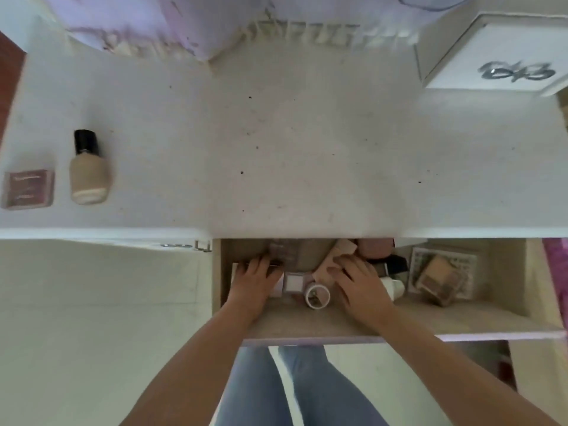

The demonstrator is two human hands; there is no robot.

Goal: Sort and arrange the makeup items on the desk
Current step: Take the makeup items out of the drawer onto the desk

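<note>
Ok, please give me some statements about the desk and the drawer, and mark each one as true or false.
1. The foundation bottle lies on the desk top. True.
2. The drawer is closed. False: it is pulled open, with makeup items inside.
3. Both hands are inside the drawer. True: left hand, right hand.
4. The pink box lies to the right of the bottle. False: it lies to its left.
5. The white box stands at the far right corner. True.

A single wide-angle head camera looks almost straight down from above the person. It faces the white counter [307, 142], with the open drawer [307, 324] close beneath. Straight edges bend toward the frame's borders.
</note>
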